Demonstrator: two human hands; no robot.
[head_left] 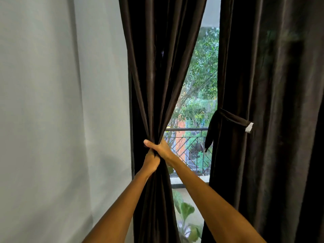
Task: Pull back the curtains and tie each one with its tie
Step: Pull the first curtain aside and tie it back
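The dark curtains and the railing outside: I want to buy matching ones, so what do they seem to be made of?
The dark brown gathered curtain, gripped by both hands, looks like a heavy woven fabric with a soft, velvet-like sheen: its folds catch faint highlights. The dark brown hanging curtain on the right looks the same. The black balcony railing seems painted metal: thin straight bars with a slight gloss.

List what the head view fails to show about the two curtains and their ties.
- Left curtain's tie: none visible; the left hand and right hand cover the gathered left curtain.
- Tie on the right curtain: its far end and fastening cannot be made out among the dark folds.
- Curtain tops and hems: cut off by the frame edges.
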